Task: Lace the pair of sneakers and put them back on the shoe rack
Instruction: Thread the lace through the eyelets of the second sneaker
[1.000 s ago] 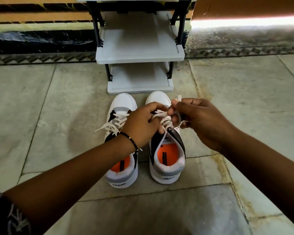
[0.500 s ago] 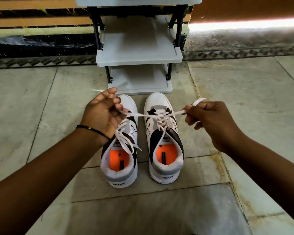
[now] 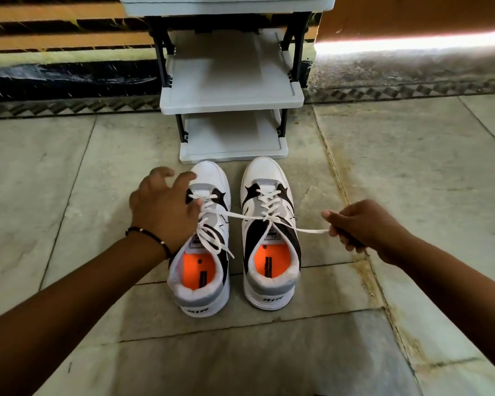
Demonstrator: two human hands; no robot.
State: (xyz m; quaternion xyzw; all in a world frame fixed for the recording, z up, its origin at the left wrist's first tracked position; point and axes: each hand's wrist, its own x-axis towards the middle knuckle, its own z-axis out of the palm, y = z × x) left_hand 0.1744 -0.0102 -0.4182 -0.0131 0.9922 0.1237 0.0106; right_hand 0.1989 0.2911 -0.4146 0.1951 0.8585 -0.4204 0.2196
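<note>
Sneakers point(image 3: 235, 238) sit before the rack point(image 3: 232, 90); both hands point(image 3: 163, 210) point(image 3: 363, 227) pinch the lace point(image 3: 312, 230).

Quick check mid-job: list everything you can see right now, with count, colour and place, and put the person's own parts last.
sneakers: 2, white with black and grey panels and orange insoles, side by side on the floor in front of the rack, toes toward it.
laces: white; the right sneaker's pulled taut to both sides, the left sneaker's lying loose over its tongue.
shoe rack: 1, grey shelves on black frame, ahead; the shelves in view bare.
floor: pale stone tiles, patterned border strip behind.
bracelet: 1, dark, left wrist.
left hand: holds one lace end over the left sneaker.
right hand: pinches the other lace end, right of the pair.
</note>
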